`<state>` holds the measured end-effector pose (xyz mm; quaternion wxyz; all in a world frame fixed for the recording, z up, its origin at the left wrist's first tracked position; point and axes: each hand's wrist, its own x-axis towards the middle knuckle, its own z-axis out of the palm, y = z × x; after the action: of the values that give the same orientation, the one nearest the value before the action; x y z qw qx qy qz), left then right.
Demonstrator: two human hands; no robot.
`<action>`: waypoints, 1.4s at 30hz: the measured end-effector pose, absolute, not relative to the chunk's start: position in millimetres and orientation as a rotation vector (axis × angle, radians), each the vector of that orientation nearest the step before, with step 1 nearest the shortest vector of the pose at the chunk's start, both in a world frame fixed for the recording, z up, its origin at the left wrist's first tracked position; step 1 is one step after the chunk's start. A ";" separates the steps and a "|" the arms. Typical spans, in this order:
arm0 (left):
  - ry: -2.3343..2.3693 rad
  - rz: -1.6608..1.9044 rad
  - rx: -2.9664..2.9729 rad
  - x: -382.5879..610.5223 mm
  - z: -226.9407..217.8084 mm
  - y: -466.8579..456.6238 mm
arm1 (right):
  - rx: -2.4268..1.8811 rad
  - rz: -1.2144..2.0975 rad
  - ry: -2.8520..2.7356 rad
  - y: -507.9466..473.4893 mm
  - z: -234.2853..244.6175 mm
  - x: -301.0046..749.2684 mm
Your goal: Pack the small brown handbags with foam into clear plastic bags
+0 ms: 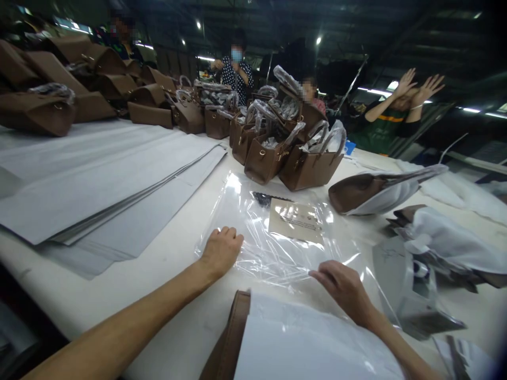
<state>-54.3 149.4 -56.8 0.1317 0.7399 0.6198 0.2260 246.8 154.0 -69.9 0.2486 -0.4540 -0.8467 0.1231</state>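
A transparent plastic bag (253,248) lies flat on the white table in front of me. Inside or beneath it shows a beige printed card (295,219) with a dark strip at its upper left edge. My left hand (222,250) is closed with curled fingers on the bag's near left part. At the near right, my right hand (344,287) pinches the plastic between thumb and fingers. Closest to me, below both hands, a brown handbag (232,338) is partly covered by a white sheet (309,343); its lower part is cut off by the frame.
Stacked white sheets (99,184) spread across the left. Several brown handbags (312,166) with wrapped handles stand behind the plastic. A white-wrapped handbag (356,190) lies right, near a grey box-like piece (396,274). Across the table, a person (392,126) raises both hands; others stand farther back.
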 end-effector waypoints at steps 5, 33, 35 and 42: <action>1.785 1.055 1.621 -68.6 -63.1 135.9 | -1.254 -0.246 -2.589 142.4 -84.4 268.4; 1.516 1.322 1.335 -50.7 -71.7 140.2 | -1.811 -0.068 -2.267 115.7 -78.9 317.4; 1.460 1.307 1.332 -48.3 -71.5 135.2 | -1.991 0.211 -2.055 106.5 -78.9 325.6; 1.300 1.287 1.390 -38.2 -82.3 119.6 | -1.528 1.259 -0.483 91.9 -78.7 332.1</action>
<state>-38.2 119.6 -82.3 0.4099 0.5519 0.5161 0.5110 332.1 91.9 -78.7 0.5243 -0.6384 -0.2019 0.5261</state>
